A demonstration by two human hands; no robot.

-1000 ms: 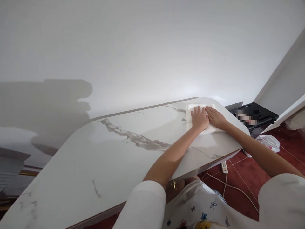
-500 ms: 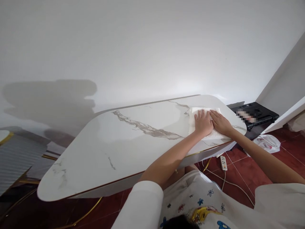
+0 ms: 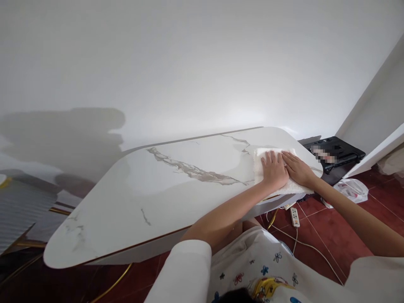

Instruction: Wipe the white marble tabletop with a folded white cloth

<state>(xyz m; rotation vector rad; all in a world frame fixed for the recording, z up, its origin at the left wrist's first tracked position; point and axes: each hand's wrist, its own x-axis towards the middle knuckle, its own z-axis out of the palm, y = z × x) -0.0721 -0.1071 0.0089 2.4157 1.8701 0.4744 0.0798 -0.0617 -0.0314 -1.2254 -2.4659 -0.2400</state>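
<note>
A white cloth (image 3: 259,168) lies spread on the right part of a white marble-patterned tabletop (image 3: 176,198), reaching its front edge. My left hand (image 3: 274,169) presses flat on the middle of the cloth, fingers apart and pointing toward the wall. Close against it on the right, my right hand (image 3: 296,168) also lies flat on the cloth, its fingertips touching or overlapping the left hand's fingers. Neither hand is wrapped round anything.
Behind the tabletop rises a white wall (image 3: 189,63). A black case (image 3: 344,149) stands at the right. On the red tiled floor are a plastic bag (image 3: 352,190) and a power strip (image 3: 294,217) with its cable. Grey ribbed panelling (image 3: 22,210) is at the left.
Both hands and the cloth under them have moved slightly toward the front edge and to the right on the tabletop. The view has shifted a little.
</note>
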